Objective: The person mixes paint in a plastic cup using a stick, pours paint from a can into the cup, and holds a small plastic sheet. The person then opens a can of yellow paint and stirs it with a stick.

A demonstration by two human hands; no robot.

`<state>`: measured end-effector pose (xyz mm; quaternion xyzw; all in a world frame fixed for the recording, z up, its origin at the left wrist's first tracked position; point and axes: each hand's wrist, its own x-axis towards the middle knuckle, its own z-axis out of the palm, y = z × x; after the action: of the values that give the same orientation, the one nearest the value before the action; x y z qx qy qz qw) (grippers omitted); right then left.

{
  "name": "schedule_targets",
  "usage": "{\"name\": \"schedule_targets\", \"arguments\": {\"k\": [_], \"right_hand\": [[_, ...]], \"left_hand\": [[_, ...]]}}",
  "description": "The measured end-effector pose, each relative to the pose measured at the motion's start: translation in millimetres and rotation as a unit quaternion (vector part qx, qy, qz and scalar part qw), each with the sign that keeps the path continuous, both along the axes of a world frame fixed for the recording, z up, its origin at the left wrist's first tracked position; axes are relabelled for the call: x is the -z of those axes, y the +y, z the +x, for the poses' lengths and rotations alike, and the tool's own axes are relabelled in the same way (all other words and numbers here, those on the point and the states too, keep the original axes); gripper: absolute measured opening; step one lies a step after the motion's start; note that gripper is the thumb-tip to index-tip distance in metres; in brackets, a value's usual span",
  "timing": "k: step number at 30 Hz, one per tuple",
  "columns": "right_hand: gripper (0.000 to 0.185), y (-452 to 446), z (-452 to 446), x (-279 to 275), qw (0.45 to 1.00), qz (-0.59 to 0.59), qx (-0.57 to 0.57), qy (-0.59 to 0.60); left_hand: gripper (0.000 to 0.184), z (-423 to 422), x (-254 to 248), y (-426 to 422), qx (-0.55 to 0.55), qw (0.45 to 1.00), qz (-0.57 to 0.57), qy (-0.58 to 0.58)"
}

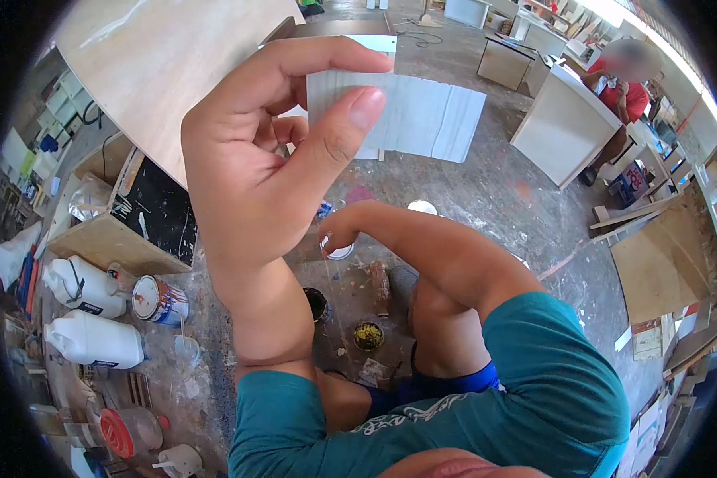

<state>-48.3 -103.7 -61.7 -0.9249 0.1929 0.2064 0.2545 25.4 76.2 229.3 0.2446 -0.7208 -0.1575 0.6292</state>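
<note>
Raised close to the camera, my left hand pinches a thin, pale grey-white strip with a streaked, wood-grain-like surface. The thumb lies on its near face, with the fingers behind and along the top edge. Lower down, my right hand reaches in over an open can with white contents. Its fingers are bent and partly hidden, and something small and whitish shows at them that I cannot make out. Nearby on the floor stand a dark-filled can and a tub with yellow contents.
White jugs, a paint-streaked can and a red-lidded jar stand at left. A large pale board leans behind a wooden box. At right, a person in red works beside a white cabinet.
</note>
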Motion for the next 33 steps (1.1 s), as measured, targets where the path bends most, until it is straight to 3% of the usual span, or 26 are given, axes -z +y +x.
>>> {"name": "schedule_targets", "arguments": {"k": [11,23,33], "right_hand": [[0.068,-1.7,-10.6,-36.8,1.0,0.017,0.002,-0.006],[0.069,2.6,-11.6,-47.5,1.0,-0.006,-0.003,-0.018],[0.069,4.7,-11.7,-47.2,1.0,0.009,0.006,-0.018]], "left_hand": [[0.029,20.2,-7.5,14.1,-0.048,0.997,0.018,0.066],[0.06,56.0,-13.9,28.7,-0.104,0.993,-0.046,0.04],[0.069,56.3,-11.0,28.3,-0.133,0.987,-0.073,0.059]]}}
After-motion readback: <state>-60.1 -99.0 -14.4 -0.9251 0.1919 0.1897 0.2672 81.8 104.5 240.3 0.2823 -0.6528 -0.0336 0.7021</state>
